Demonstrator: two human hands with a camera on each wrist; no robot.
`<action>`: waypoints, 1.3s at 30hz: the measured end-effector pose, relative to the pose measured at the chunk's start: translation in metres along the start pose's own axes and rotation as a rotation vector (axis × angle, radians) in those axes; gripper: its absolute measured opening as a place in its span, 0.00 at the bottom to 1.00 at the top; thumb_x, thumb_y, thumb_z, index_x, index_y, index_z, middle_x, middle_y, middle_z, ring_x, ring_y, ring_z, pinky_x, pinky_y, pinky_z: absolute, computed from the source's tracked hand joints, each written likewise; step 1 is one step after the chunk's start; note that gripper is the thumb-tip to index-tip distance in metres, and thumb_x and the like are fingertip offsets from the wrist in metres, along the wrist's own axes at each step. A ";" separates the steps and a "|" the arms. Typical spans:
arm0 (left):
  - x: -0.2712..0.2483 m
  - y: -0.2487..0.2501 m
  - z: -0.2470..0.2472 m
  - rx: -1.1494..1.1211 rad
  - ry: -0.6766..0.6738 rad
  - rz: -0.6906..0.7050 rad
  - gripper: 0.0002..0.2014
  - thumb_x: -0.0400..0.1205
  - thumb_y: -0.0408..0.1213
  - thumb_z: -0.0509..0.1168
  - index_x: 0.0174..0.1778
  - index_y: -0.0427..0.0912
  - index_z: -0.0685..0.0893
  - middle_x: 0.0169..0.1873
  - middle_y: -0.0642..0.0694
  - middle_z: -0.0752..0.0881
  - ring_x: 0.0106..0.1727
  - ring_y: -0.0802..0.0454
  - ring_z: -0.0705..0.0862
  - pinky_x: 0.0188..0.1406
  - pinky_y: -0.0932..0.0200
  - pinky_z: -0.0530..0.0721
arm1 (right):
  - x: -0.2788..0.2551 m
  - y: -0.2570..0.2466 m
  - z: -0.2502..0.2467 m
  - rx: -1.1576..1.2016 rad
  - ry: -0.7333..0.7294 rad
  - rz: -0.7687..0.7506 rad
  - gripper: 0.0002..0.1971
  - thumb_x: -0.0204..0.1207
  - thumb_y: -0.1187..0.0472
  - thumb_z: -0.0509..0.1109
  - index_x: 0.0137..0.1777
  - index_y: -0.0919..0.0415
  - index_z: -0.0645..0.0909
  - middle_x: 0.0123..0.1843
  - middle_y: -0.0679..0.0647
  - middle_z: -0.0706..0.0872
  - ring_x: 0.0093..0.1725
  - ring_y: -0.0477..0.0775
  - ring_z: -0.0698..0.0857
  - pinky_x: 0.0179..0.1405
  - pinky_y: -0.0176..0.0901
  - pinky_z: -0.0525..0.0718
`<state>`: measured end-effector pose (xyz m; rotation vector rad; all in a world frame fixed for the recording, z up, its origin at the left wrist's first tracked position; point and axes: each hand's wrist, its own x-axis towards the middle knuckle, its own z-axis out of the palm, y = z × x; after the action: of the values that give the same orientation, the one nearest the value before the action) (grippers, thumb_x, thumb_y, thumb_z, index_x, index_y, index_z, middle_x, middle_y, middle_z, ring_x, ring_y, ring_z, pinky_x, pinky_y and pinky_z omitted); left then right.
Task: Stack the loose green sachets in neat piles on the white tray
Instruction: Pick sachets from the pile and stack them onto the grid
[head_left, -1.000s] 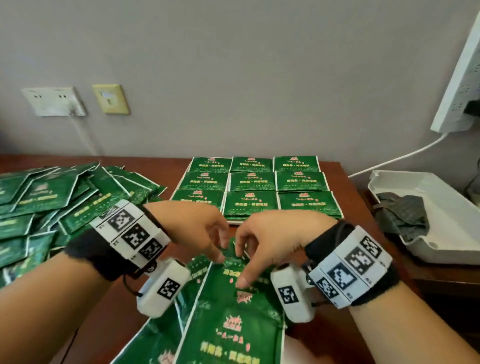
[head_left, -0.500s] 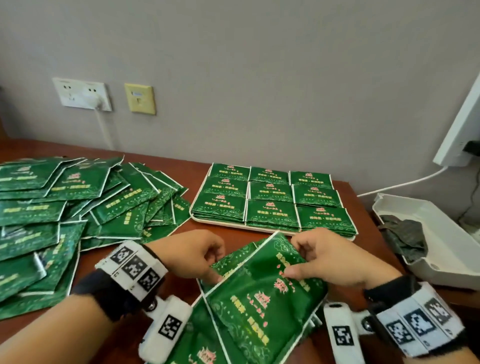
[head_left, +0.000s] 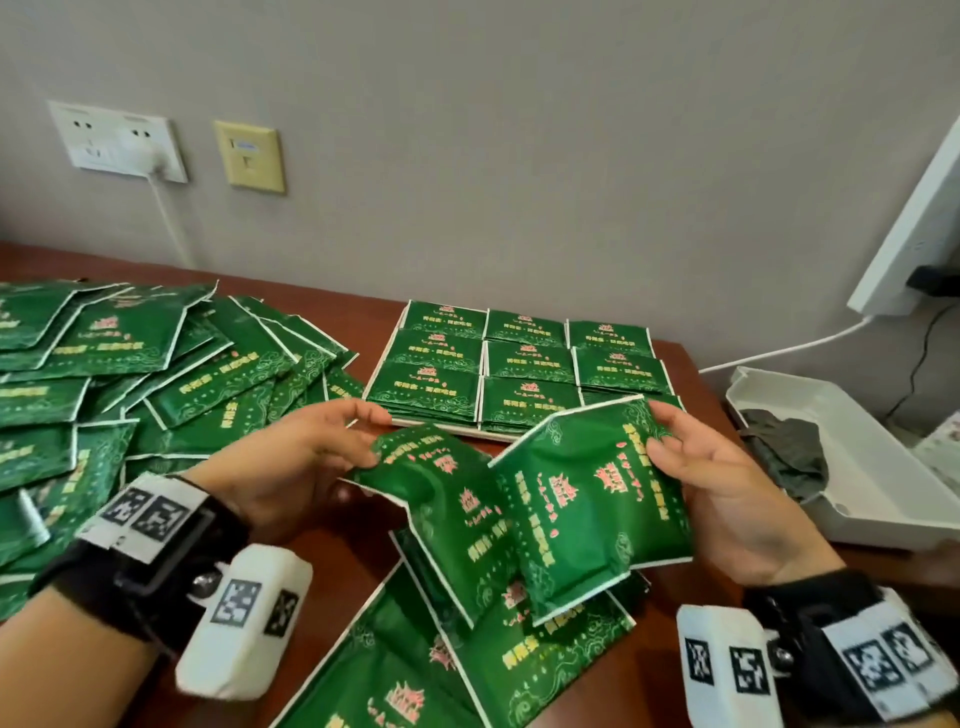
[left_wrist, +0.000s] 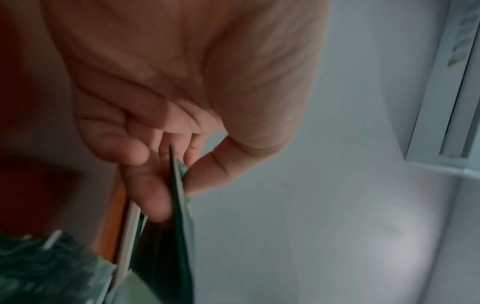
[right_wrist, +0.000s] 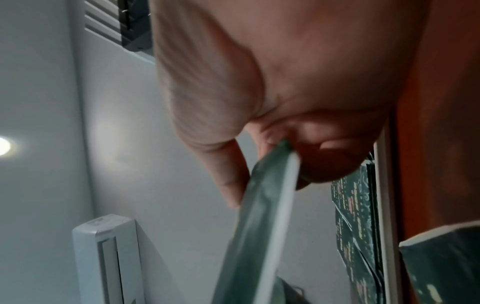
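Sachets (head_left: 587, 499) btwn hands: L hand (head_left: 306, 457) & R hand (head_left: 727, 488) each pinch one.

Black wristbands (head_left: 104, 587) with white camera pods (head_left: 244, 623) (square-coded markers)

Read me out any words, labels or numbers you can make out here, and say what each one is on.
Nothing reads clearly.
Green sachets: yellow and red characters, too blurred to quote.
Wrist bands: black-and-white square code markers, no letters.
Wall sockets, yellow wall plate: no legible text.
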<state>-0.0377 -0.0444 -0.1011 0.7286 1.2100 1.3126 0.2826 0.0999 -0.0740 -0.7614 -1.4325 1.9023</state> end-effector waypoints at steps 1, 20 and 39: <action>-0.001 0.004 -0.004 -0.051 -0.008 -0.006 0.39 0.52 0.22 0.71 0.64 0.39 0.79 0.34 0.44 0.83 0.28 0.50 0.76 0.21 0.61 0.75 | -0.001 -0.002 0.000 0.027 -0.010 -0.009 0.31 0.74 0.69 0.66 0.79 0.56 0.74 0.66 0.66 0.88 0.57 0.63 0.90 0.55 0.57 0.90; -0.015 0.002 0.016 0.645 -0.249 -0.007 0.23 0.80 0.35 0.71 0.71 0.55 0.80 0.42 0.39 0.91 0.38 0.40 0.88 0.27 0.58 0.81 | -0.010 -0.017 -0.006 0.030 -0.045 -0.184 0.20 0.68 0.73 0.65 0.56 0.57 0.88 0.50 0.59 0.92 0.41 0.54 0.92 0.35 0.45 0.92; 0.036 -0.007 0.043 0.988 -0.102 0.180 0.26 0.73 0.46 0.79 0.67 0.63 0.81 0.64 0.65 0.84 0.67 0.69 0.81 0.75 0.53 0.77 | 0.006 0.037 0.037 -0.889 -0.224 -0.057 0.35 0.59 0.39 0.86 0.67 0.32 0.78 0.66 0.37 0.84 0.59 0.42 0.87 0.59 0.50 0.87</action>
<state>-0.0012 -0.0015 -0.1040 1.6054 1.7300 0.7317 0.2454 0.0744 -0.1017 -0.8804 -2.4527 1.2764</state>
